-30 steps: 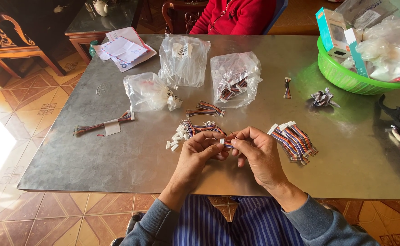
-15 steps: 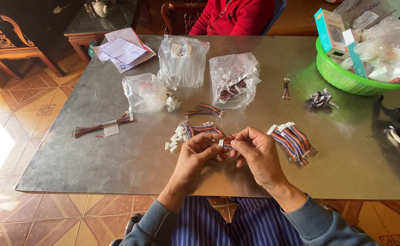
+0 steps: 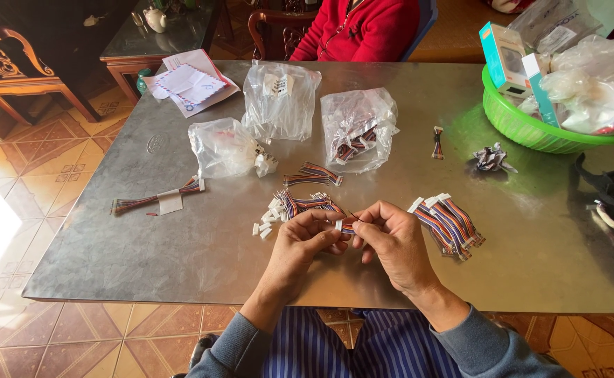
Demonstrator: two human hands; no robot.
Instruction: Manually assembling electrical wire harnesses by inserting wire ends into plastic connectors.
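My left hand (image 3: 305, 245) and my right hand (image 3: 391, 241) meet near the front edge of the metal table (image 3: 181, 245). Together they pinch a short multicoloured wire cable with a small white connector (image 3: 340, 225) between the fingertips. Just beyond my left hand lies a heap of similar cables (image 3: 307, 204) and several loose white connectors (image 3: 265, 220). A bundle of finished cables (image 3: 447, 222) lies right of my right hand.
Three clear plastic bags (image 3: 279, 101) (image 3: 357, 126) (image 3: 224, 147) stand mid-table. A long taped wire bundle (image 3: 156, 199) lies left. A green basket (image 3: 524, 126) with boxes and bags sits at the right. A person in red (image 3: 363, 28) sits opposite. Papers (image 3: 189, 82) lie far left.
My hands have stayed in the same spot; only the fingers have shifted slightly on the cable and connector.
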